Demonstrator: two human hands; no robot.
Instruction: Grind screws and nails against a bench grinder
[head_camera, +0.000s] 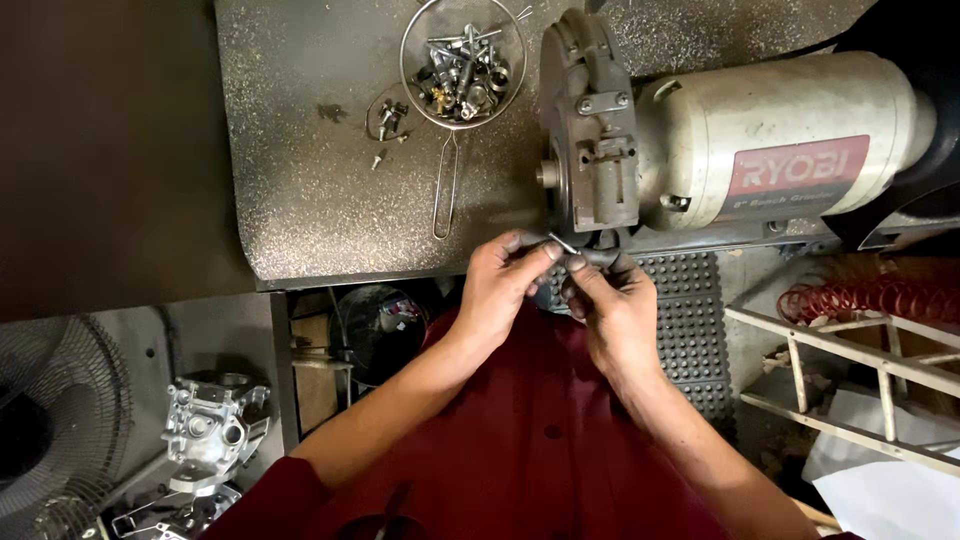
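Note:
My left hand (505, 285) and my right hand (612, 305) meet just below the wheel housing of a bench grinder (590, 130). Together their fingertips pinch a small thin metal part (562, 244), held right at the front of the grinder wheel. Both hands are dark with grime. A wire mesh strainer (462, 62) full of several bolts, nuts and small metal bits lies on the speckled workbench (300, 170) to the left of the grinder, its handle pointing toward me. A few loose screws (388, 118) lie beside it.
The grinder's cream motor body (770, 135) stretches to the right. Under the bench are a black rubber mat (690, 320), a round can (380, 330), cast metal engine parts (205, 425), a fan grille (60, 420), a wooden frame (850, 370) and a red coil (880, 295).

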